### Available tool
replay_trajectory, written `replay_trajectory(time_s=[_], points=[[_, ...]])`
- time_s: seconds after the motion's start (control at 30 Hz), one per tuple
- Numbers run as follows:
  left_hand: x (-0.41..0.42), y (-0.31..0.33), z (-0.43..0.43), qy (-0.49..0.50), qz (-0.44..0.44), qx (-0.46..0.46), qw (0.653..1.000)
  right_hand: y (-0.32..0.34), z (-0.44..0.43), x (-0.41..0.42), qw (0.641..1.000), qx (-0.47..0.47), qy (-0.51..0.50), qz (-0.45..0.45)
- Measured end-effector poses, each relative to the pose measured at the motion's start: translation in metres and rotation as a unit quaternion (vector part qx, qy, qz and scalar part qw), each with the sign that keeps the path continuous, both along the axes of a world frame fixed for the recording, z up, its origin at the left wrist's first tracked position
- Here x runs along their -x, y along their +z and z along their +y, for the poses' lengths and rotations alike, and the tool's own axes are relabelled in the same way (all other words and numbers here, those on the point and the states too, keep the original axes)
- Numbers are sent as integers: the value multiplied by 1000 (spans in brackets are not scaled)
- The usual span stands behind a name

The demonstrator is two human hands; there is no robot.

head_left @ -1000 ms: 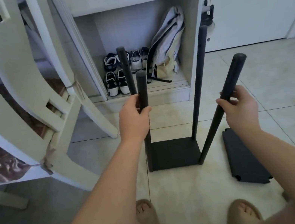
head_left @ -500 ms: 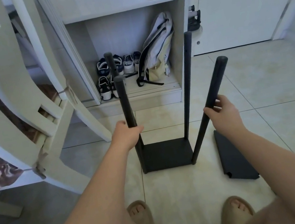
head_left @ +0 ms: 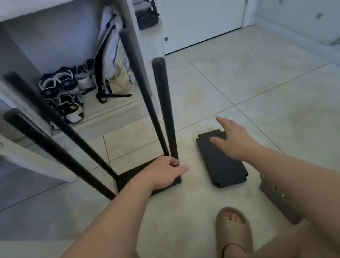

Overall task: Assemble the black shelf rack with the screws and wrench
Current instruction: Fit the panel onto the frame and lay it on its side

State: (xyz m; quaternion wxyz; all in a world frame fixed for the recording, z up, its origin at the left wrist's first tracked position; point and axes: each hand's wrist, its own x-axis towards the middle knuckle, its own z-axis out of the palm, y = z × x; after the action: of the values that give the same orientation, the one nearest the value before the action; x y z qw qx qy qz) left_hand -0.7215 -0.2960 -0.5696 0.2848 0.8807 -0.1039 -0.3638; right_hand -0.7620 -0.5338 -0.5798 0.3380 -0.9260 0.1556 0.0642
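Left hand [head_left: 167,173] grips a pole [head_left: 166,111] near its foot, likely steadying the black shelf rack [head_left: 134,177] standing on the tiled floor [head_left: 247,83], while the right hand [head_left: 233,138], fingers spread and empty, reaches over a loose shelf panel [head_left: 223,167] beside it.

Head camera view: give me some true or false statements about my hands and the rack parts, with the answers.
1. The left hand grips a black pole low down, near the base panel. True.
2. The right hand holds a wrench. False: it is open and holds nothing, reaching over the loose shelf panel.
3. The loose shelf panel lies flat on the floor, right of the base panel. True.
4. Only two poles stand on the base panel. False: four do.
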Motion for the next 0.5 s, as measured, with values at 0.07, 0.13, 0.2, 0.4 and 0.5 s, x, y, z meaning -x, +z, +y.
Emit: replay_trajectory(time_s=[0.07, 0.13, 0.2, 0.4, 0.5], points=[[4, -25, -36, -34, 25, 6, 999, -19, -25, 2, 998, 49, 7, 43], [5, -52, -66, -42, 47, 7, 998, -38, -47, 0, 988, 119, 29, 91], [0, -82, -90, -29, 60, 11, 998, -58, -67, -11, 978, 169, 44, 114], [-29, -174, -148, 57, 128, 7, 990, -134, -104, -54, 968, 177, 60, 167], [-44, -218, -173, 92, 133, 4, 987, -184, -118, -67, 963, 153, 57, 214]])
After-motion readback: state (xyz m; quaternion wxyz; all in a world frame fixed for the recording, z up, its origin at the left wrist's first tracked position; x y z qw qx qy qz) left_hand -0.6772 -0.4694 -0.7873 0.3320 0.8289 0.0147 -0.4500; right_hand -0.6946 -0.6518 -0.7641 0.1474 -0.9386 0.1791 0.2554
